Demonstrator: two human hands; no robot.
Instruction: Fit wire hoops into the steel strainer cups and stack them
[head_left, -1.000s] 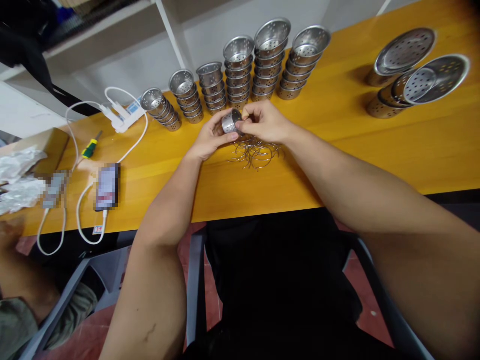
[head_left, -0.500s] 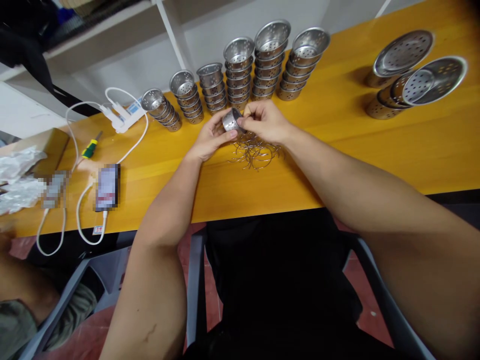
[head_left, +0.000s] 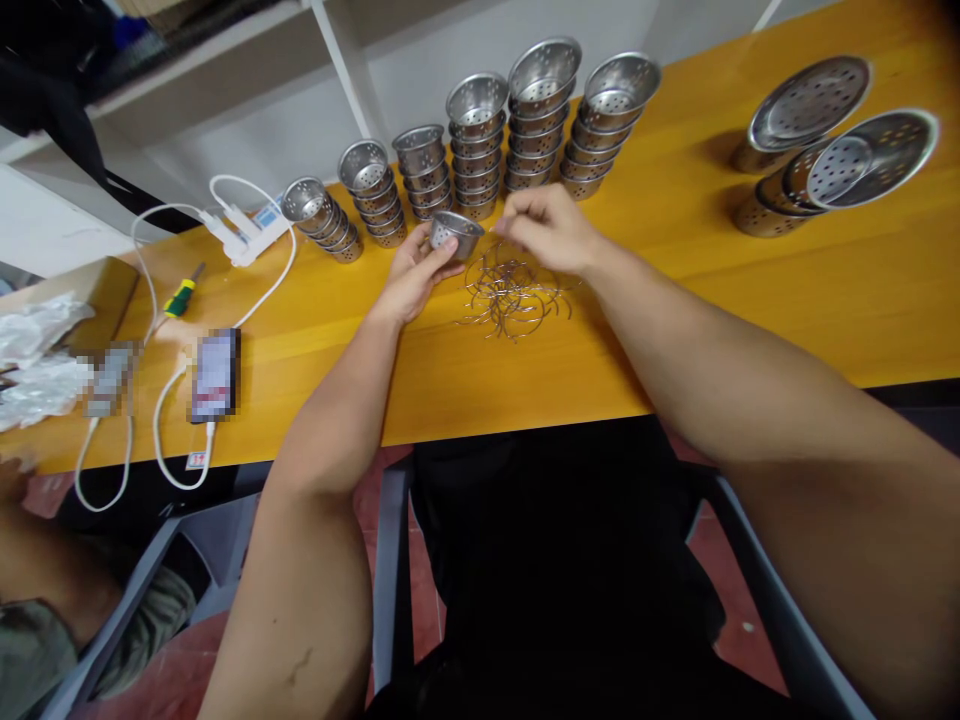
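Observation:
My left hand (head_left: pixel 417 275) is closed around a small perforated metal cup (head_left: pixel 456 238), its open rim tilted up and to the right. To the right of the cup, and apart from it, my right hand (head_left: pixel 546 228) is in a pinch. Whatever sits between those fingertips is too small to make out. Under both hands lies a loose tangle of thin curved metal wires (head_left: pixel 517 300) on the yellow wooden table (head_left: pixel 510 390). Behind them stand several stacks of similar perforated cups, among them a tall stack (head_left: pixel 477 150) just beyond my hands.
More perforated cups (head_left: pixel 776 210) stand at the right. On the left are a green-and-yellow screwdriver (head_left: pixel 180 298), a white power strip (head_left: pixel 247 240) with cables, a phone (head_left: pixel 214 375) and clear plastic bags (head_left: pixel 41 335). Another person's arm (head_left: pixel 52 560) shows at lower left.
My right hand has drawn away from the cup, up and to the right. My left hand has turned the cup more upright and shifted it slightly left.

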